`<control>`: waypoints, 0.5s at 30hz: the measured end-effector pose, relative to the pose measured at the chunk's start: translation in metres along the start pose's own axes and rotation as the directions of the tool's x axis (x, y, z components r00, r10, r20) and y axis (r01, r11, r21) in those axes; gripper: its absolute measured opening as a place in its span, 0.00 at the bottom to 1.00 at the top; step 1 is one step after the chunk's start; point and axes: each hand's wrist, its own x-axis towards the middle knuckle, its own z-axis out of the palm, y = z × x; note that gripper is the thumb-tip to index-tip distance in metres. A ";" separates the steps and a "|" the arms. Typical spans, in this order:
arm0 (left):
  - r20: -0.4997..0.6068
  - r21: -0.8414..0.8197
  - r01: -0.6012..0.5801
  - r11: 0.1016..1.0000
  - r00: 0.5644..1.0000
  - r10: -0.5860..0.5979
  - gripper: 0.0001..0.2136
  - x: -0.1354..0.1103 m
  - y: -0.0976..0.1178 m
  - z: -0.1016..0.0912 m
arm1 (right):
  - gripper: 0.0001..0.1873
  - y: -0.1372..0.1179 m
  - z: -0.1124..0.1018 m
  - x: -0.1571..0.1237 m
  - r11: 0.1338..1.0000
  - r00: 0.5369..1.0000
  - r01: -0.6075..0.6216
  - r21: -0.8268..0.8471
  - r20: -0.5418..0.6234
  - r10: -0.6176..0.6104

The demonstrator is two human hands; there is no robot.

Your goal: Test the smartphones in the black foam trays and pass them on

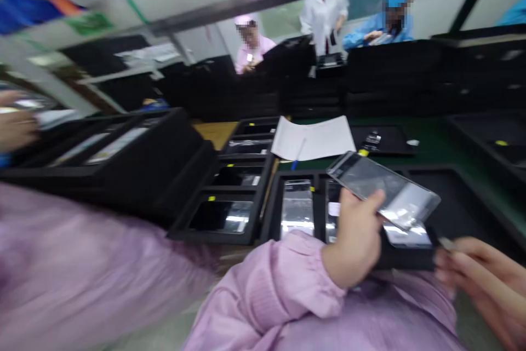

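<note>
My left hand (357,233) grips the lower edge of a flat glass-fronted device in a clear plastic sleeve (380,189), tilted above a black compartment tray (273,214). Several similar bagged panels (296,208) lie in that tray, partly hidden by my hand and pink sleeve (267,291). My right hand (479,269), at the right edge, pinches a small silver piece (446,243). That piece is blurred, and I cannot tell exactly what it is.
Black foam trays (123,176) stand to the left, where a co-worker's hand (16,126) reaches in. White paper (312,137) and a pen (298,154) lie on a green mat (435,148). Black partitions (390,72) stand ahead, with several capped co-workers (324,22) behind.
</note>
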 end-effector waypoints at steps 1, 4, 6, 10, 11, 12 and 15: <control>-0.037 -0.036 0.015 0.999 0.999 -0.017 0.11 0.003 0.002 -0.003 | 0.20 -0.009 -0.003 -0.005 1.000 1.000 -0.017 0.006 0.023 0.017; -0.120 -0.053 0.103 0.993 0.987 -0.109 0.07 0.013 0.013 -0.006 | 0.20 -0.028 0.007 -0.010 0.992 0.983 -0.043 0.115 0.182 0.022; -0.139 -0.022 0.153 0.988 0.978 -0.154 0.06 0.015 0.018 -0.006 | 0.21 -0.033 0.019 -0.006 0.977 0.965 -0.065 0.201 0.264 0.010; -0.087 0.035 0.112 0.993 0.990 -0.109 0.05 0.007 0.016 -0.008 | 0.21 -0.030 0.031 -0.003 0.935 0.930 -0.144 0.323 0.368 0.015; -0.059 0.048 0.078 0.996 0.995 -0.075 0.06 0.005 0.014 -0.009 | 0.21 -0.028 0.031 -0.003 0.927 0.924 -0.155 0.343 0.381 0.013; -0.029 0.059 0.040 0.997 0.999 -0.038 0.07 0.003 0.012 -0.010 | 0.20 -0.026 0.031 -0.003 0.920 0.922 -0.161 0.358 0.387 0.011; 0.041 0.075 -0.061 0.995 0.997 0.058 0.11 0.000 0.007 -0.012 | 0.19 -0.023 0.028 -0.004 0.911 0.923 -0.171 0.375 0.385 0.015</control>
